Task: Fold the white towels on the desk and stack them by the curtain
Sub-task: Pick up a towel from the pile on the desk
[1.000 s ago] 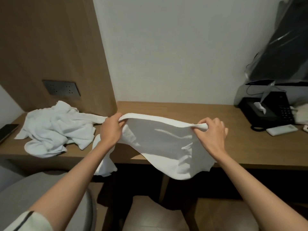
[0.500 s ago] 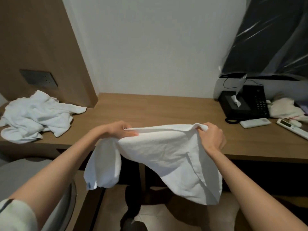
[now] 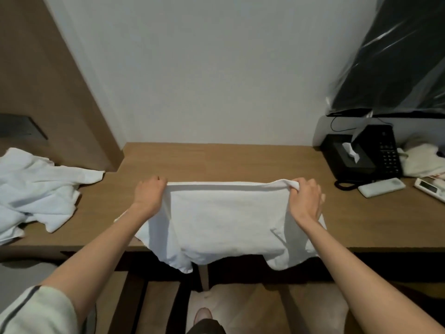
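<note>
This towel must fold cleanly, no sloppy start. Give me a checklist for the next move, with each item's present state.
1. Left hand grips the towel at its top left corner: ok.
2. Right hand grips the top right corner: ok.
3. Top edge stretched straight between the hands: ok.
4. Whole towel on the desk: not ok, its lower edge hangs unevenly over the front edge.
5. Bare desk beyond the towel for laying it flat: ok.
6. Pile of unfolded towels apart from the work area: ok, it lies to the left.
</note>
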Tool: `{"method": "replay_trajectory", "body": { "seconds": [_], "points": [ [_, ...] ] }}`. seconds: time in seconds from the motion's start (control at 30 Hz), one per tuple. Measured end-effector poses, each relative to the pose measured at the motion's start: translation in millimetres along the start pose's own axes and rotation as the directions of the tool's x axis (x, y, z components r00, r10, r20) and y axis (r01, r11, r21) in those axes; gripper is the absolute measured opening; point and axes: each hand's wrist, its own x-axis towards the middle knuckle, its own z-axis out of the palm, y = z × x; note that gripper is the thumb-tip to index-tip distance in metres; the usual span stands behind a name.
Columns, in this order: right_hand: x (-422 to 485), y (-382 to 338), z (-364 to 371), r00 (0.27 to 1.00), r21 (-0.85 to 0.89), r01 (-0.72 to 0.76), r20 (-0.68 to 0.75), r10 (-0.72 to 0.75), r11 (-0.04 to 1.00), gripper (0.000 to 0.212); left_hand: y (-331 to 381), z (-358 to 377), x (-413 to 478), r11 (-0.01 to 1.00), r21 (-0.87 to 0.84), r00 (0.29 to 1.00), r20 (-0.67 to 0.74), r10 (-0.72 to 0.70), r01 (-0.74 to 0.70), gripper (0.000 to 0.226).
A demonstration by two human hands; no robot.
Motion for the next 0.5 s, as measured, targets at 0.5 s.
{"method": "replay_trajectory", "body": {
  "seconds": [0.5],
  "points": [
    [113,-32,79,0.995,-0.125,-0.095,-0.05,0.09,0.988,0.026,1,3,174,0.994,0.1,0.999,-0.037,-0.04,0.044,0.033]
  ]
}}
